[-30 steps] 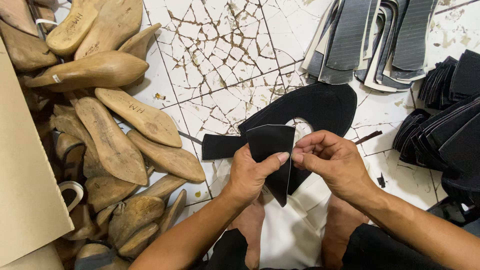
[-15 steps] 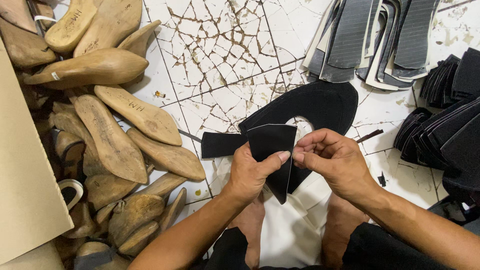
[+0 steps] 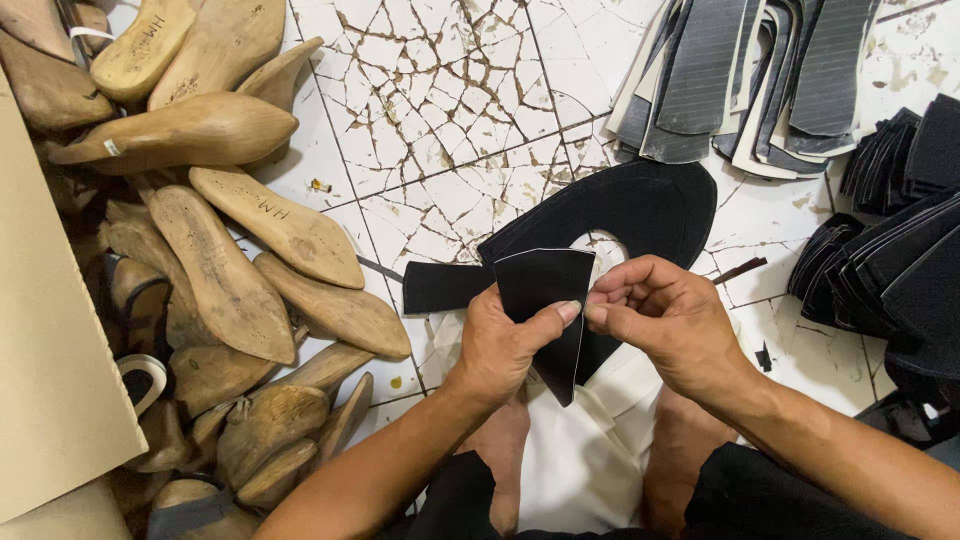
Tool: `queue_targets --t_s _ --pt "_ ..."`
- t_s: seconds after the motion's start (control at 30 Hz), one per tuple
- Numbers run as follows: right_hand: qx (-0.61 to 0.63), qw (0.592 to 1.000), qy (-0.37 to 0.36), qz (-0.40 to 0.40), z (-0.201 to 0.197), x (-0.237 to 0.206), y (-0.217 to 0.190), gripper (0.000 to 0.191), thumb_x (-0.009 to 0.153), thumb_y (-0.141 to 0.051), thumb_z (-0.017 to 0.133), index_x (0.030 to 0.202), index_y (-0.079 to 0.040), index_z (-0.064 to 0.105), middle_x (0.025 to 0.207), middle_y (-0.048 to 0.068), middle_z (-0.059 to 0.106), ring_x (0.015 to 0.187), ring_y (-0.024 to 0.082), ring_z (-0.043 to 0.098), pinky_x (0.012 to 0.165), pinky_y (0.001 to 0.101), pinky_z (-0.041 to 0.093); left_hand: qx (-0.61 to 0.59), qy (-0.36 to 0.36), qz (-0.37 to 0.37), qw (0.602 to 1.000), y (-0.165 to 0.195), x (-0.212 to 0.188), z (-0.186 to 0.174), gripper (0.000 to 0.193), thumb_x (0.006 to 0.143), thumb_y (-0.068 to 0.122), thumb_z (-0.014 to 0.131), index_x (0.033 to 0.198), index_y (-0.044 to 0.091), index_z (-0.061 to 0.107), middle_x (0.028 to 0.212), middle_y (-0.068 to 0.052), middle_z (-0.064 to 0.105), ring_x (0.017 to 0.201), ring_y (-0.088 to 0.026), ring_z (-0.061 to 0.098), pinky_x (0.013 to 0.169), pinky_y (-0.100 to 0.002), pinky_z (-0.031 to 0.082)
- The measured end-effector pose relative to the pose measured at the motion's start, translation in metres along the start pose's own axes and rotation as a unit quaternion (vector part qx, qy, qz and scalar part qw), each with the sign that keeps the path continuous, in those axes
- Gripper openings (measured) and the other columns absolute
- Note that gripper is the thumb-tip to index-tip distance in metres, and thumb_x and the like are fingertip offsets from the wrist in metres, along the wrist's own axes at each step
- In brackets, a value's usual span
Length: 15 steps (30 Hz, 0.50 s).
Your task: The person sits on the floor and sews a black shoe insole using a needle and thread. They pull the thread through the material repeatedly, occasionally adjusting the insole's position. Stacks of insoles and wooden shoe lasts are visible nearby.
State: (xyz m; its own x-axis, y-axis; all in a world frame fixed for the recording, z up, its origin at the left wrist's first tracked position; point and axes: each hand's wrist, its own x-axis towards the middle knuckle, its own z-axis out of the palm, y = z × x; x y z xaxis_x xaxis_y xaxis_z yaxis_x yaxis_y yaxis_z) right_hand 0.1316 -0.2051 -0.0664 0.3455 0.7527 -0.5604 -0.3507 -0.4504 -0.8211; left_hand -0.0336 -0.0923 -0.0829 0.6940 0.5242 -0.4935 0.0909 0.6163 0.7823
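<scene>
Shoemaking workshop: wooden shoe lasts (image 3: pixel 210 230), stacked soles (image 3: pixel 740 80), cracked tile floor (image 3: pixel 440 90).

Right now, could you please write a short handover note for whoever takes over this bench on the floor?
Left hand: grips a small black cut piece, thumb pressed on its right edge.
Right hand: fingertips pinch that same edge, meeting the left thumb.
Large black shoe upper: flat on the cracked tile floor under the hands; the small piece is held over its opening.
Wooden shoe lasts: heaped on the left.
Grey soles and stacked black pieces: on the right.
Done: the small piece is lifted and in both hands.
Left: it is not yet laid flat on the upper.
</scene>
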Motion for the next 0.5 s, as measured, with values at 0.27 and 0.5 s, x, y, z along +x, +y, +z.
queue_targets --t_s 0.27,0.5 --pt "-0.012 1.0 -0.005 -0.008 -0.0005 -0.0007 -0.0019 0.02 0.086 -0.003 0.073 0.105 0.0 0.066 0.095 0.007 0.073 0.085 0.011 0.07 0.077 0.0261 0.06 -0.002 0.007 -0.011 1.0 0.0006 -0.0016 0.0003 0.018 0.09 0.007 0.074 0.107 0.003 0.071 0.095 -0.002 0.074 0.084 -0.008 0.067 0.077 -0.026 0.058" --pt "-0.006 1.0 -0.012 -0.008 -0.002 0.0006 0.0014 0.021 0.086 -0.004 0.072 0.106 -0.002 0.065 0.097 0.006 0.072 0.087 0.01 0.069 0.078 0.0257 0.059 -0.008 0.002 -0.007 1.0 -0.0002 -0.0003 -0.0003 0.018 0.09 0.006 0.074 0.108 0.004 0.071 0.097 -0.002 0.074 0.086 -0.008 0.068 0.079 -0.027 0.058"
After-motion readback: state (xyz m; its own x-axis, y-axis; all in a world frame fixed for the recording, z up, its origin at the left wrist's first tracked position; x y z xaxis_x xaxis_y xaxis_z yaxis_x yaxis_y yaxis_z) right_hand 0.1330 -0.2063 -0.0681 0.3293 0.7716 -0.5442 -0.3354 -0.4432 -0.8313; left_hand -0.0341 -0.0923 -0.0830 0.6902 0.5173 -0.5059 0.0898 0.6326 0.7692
